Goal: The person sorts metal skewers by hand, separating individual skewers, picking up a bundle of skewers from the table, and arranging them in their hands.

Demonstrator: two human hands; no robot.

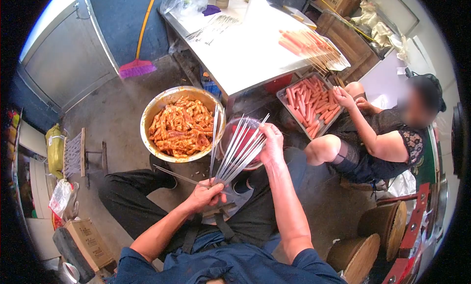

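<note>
My left hand (208, 194) is closed round the lower ends of a bundle of metal skewers (241, 154), which fans out upward over my lap. A couple of them splay away, one pointing left and others straight up. At the upper right of the fan, my right hand (271, 142) has its fingers closed on some skewer ends. Just beyond my hands stands a large metal basin (146, 132) heaped with red-coated, marinated meat strips (180, 127). A reddish tub (255, 162) sits partly hidden behind the skewers.
A white table (240, 53) bears more metal skewers (213, 29) and skewered sausages (309, 46). To the right, a seated person (387, 132) has both hands raised by a tray (282, 98) of sausages (314, 102). A broom (137, 68) leans on the wall; round wooden stools (355, 257) stand lower right.
</note>
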